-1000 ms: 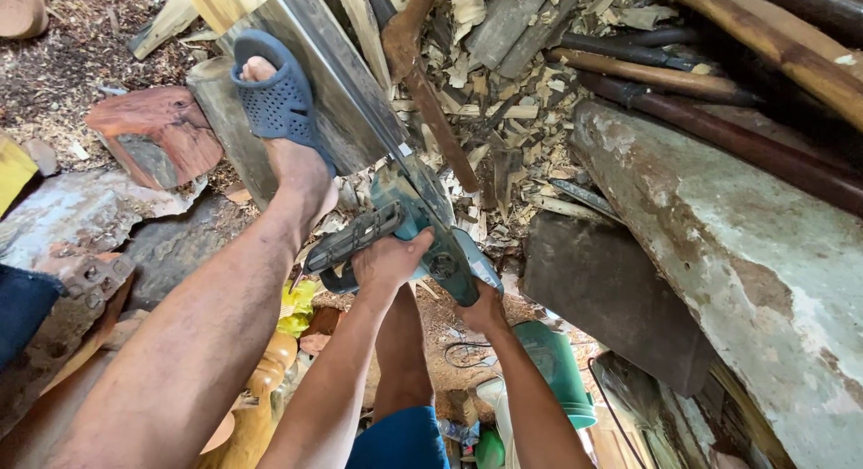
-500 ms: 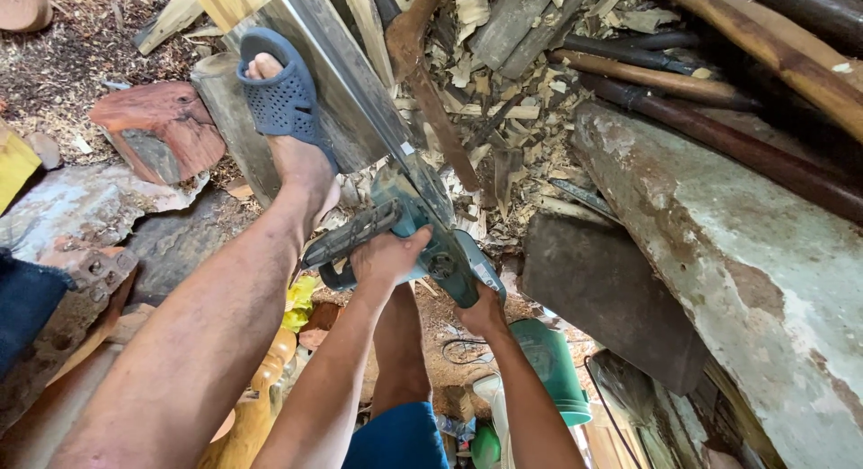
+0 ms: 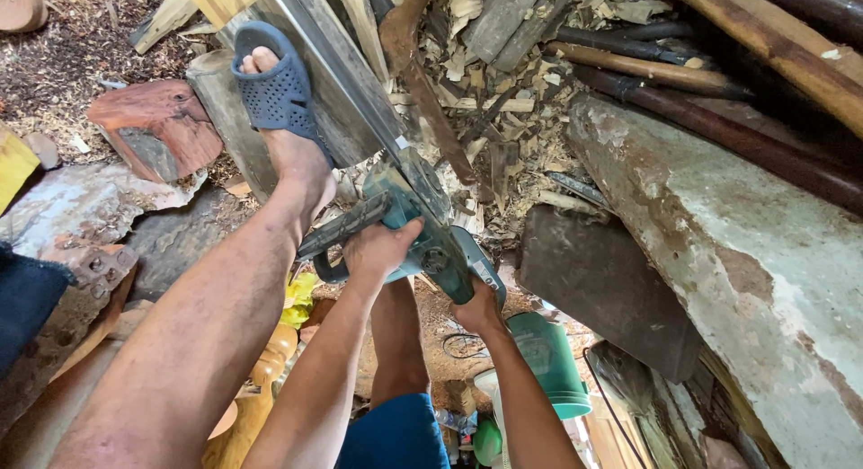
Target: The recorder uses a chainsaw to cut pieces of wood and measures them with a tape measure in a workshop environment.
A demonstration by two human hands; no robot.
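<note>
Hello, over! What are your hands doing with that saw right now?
Left hand gripping teal power saw front handle. Right hand on its rear end. Blade on grey plank, foot in blue sandal pinning it. Wood scraps alongside.

A: Ground? 
B: Bare dirt strewn with pale wood chips [image 3: 503, 146], daylight on it.
A: Surroundings?
B: Weathered grey concrete slab [image 3: 746, 253] right, dark round poles [image 3: 719, 119] above it, reddish wood block [image 3: 157, 128] left.
</note>
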